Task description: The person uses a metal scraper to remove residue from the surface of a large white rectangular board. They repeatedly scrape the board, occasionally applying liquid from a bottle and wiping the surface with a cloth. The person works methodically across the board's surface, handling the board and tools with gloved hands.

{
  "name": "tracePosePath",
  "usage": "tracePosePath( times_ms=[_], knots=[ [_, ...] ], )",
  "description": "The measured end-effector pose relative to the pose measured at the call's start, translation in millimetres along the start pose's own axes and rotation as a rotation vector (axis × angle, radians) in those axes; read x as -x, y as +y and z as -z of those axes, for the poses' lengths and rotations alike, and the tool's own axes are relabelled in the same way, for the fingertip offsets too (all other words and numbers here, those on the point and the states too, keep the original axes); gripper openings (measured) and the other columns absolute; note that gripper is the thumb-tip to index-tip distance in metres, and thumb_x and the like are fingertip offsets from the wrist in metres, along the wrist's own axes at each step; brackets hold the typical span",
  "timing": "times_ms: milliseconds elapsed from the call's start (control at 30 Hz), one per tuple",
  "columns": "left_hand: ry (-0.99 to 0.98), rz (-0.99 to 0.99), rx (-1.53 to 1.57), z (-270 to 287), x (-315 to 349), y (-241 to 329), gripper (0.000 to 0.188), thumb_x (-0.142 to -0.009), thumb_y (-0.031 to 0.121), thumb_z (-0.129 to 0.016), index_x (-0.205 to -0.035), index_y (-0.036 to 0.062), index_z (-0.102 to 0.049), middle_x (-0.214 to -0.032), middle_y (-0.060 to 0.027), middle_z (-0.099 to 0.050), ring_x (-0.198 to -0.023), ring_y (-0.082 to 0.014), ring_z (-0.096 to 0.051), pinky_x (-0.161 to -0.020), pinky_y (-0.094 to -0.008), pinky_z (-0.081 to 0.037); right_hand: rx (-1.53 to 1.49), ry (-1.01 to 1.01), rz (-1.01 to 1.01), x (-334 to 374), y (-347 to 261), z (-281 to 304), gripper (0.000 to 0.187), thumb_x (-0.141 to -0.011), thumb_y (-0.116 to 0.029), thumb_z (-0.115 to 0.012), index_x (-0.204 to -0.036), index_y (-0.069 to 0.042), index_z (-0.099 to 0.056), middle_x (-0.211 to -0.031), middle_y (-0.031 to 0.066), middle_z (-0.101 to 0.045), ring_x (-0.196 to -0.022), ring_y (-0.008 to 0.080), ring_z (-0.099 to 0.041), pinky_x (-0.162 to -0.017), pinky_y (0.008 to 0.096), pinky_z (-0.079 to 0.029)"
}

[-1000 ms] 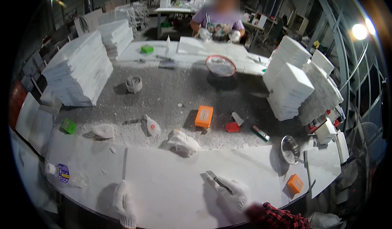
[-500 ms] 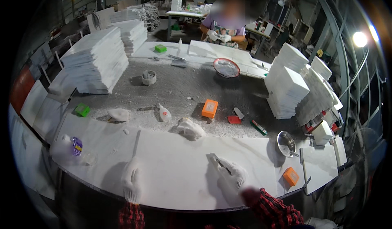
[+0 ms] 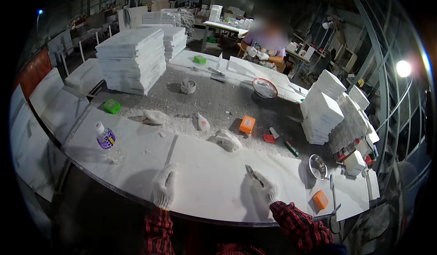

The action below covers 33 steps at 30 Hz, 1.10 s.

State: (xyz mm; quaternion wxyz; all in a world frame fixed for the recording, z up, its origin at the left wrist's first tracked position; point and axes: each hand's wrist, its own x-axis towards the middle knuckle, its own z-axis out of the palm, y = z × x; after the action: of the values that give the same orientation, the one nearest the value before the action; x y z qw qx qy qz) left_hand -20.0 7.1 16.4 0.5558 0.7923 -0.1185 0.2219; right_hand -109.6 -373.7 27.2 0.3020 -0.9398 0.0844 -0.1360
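Both hands gloved in white, red plaid sleeves coming in from the lower edge

Left hand [image 3: 165,192]: lies flat, palm down, on the white slab [image 3: 214,177] near its front edge. Fingers straight and close together, pointing away from the person, gripping nothing, only pressing on the slab

Right hand [image 3: 265,190]: rests on the same slab, to the right, well apart from the left. Fingers curled shut around a small blade tool [image 3: 253,174]; the grey tip sticks out up and to the left of the glove and sits low over the slab. Cannot tell whether the tip touches the surface

The slab lies across the near side of the table [image 3: 214,95], pale and dusty, with a seam line running through it left of centre

Beyond the slab, in white grit: a crumpled glove [image 3: 227,140], an orange block [image 3: 247,124], a small white bottle [image 3: 203,122], a red piece [image 3: 269,138], a green-and-red marker [image 3: 291,148]. On the left, a plastic bottle [image 3: 105,139] with a purple label stands upright; a green box [image 3: 111,106] farther back

On the right, a round metal bowl [image 3: 317,166] and a second orange block [image 3: 320,199] near the table edge. Stacks of white tiles [image 3: 132,59] at back left, more stacks [image 3: 323,109] at right

Another person sits at the far end of the table, white-gloved hands [image 3: 255,52] together
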Motion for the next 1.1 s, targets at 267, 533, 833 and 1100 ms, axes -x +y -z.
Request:
tracePosePath(
  times_ms=[267, 533, 833, 1100],
  knots=[
    [-0.023, 0.055, -0.010, 3.2, -0.6, 15.5, 0.024, -0.099, 0.010, -0.062, -0.118, -0.0019, -0.072, -0.113, -0.0186, -0.075, -0.102, -0.0286, -0.072, -0.090, -0.0368, -0.056, -0.018, 0.011, -0.035, -0.8, 8.8, -9.8, 0.039, -0.094, -0.028, -0.069, -0.131, -0.016, -0.071, -0.106, 0.0138, -0.076, -0.095, 0.0304, -0.073, -0.083, 0.0394, -0.056],
    [-0.046, 0.149, 0.029, -2.2, -0.4, 19.4, 0.024, -0.100, 0.010, -0.061, -0.118, -0.0011, -0.072, -0.117, -0.0184, -0.074, -0.106, -0.0297, -0.071, -0.092, -0.0372, -0.055, -0.055, -0.031, -0.041, -2.5, 17.7, -4.3, 0.040, -0.093, -0.024, -0.074, -0.131, -0.009, -0.071, -0.112, 0.0161, -0.076, -0.098, 0.0268, -0.075, -0.088, 0.0346, -0.057],
    [0.100, -0.079, -0.113, -6.9, -8.7, -3.1, 0.022, -0.096, 0.009, -0.067, -0.116, 0.0034, -0.075, -0.097, -0.0172, -0.076, -0.087, -0.0314, -0.075, -0.077, -0.0371, -0.058, -0.414, -0.060, -0.211, -2.5, 15.1, -21.5, 0.042, -0.101, -0.021, -0.067, -0.136, 0.001, -0.066, -0.130, 0.0144, -0.072, -0.119, 0.0194, -0.067, -0.102, 0.0325, -0.051],
    [0.188, -0.089, -0.143, 6.5, 4.9, 8.2, 0.021, -0.095, 0.012, -0.071, -0.115, 0.0100, -0.078, -0.091, -0.0146, -0.076, -0.082, -0.0268, -0.073, -0.073, -0.0353, -0.057, -0.221, -0.036, -0.069, 2.9, 29.1, -30.0, 0.041, -0.100, -0.018, -0.067, -0.138, -0.001, -0.066, -0.130, 0.0134, -0.072, -0.117, 0.0206, -0.069, -0.101, 0.0326, -0.052]
  ],
)
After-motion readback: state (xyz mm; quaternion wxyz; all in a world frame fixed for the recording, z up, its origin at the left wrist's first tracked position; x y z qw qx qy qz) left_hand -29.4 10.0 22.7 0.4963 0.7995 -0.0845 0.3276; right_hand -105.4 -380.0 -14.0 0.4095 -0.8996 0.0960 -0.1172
